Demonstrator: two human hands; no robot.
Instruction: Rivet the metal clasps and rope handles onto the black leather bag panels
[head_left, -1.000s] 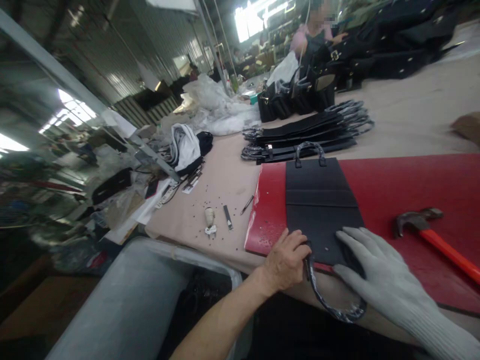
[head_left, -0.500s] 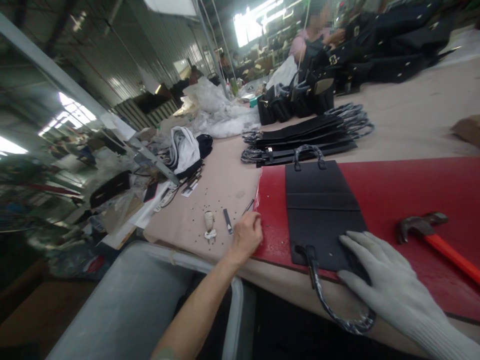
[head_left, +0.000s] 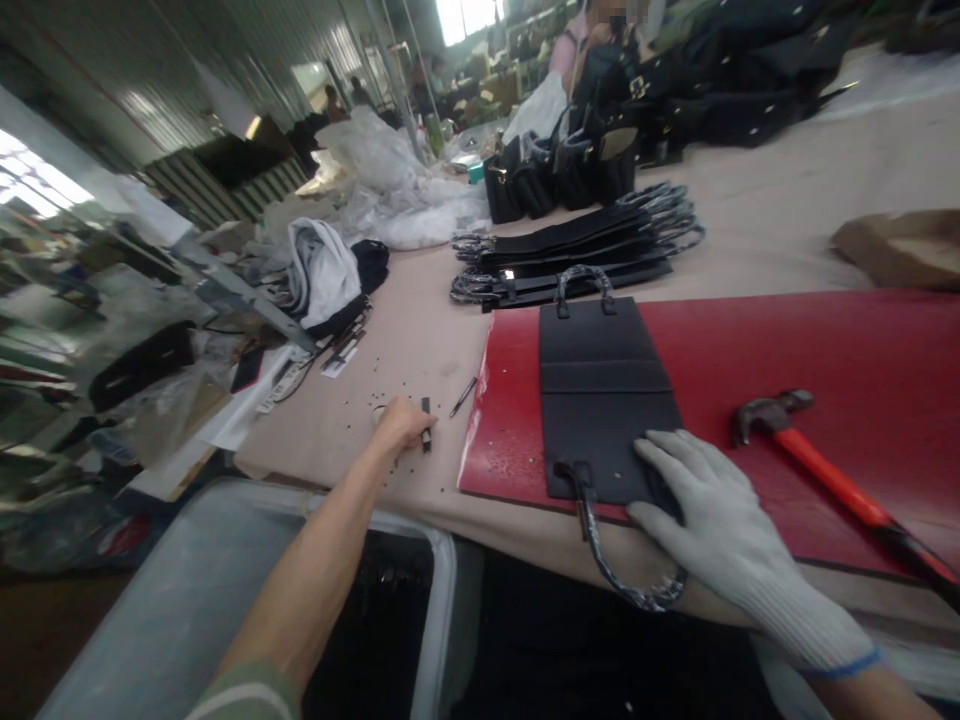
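My left hand [head_left: 403,424], bare, reaches to the table left of the red board [head_left: 499,400]. Its fingers close across the middle of a small dark bar-shaped metal tool [head_left: 426,440], which shows above and below them. Under the hand, a pale roll-like object [head_left: 379,411] is mostly hidden. My right hand [head_left: 697,490], in a white knit glove, lies spread on the lower right of a black bag panel [head_left: 607,400]. The panel rests on the board, with one wrapped handle [head_left: 630,590] hanging over the table edge and another handle [head_left: 585,280] at its far end.
A claw hammer [head_left: 817,455] with a red handle lies on the board to the right. A thin pen-like tool [head_left: 463,397] lies left of the board. Beyond are stacked black panels [head_left: 570,245] and black bags [head_left: 555,180]. A grey bin [head_left: 225,560] stands below the table's left edge.
My left hand has moved left from the board's edge to the small dark metal tool. My right hand stays on the panel. The view has shifted, so things sit further left.
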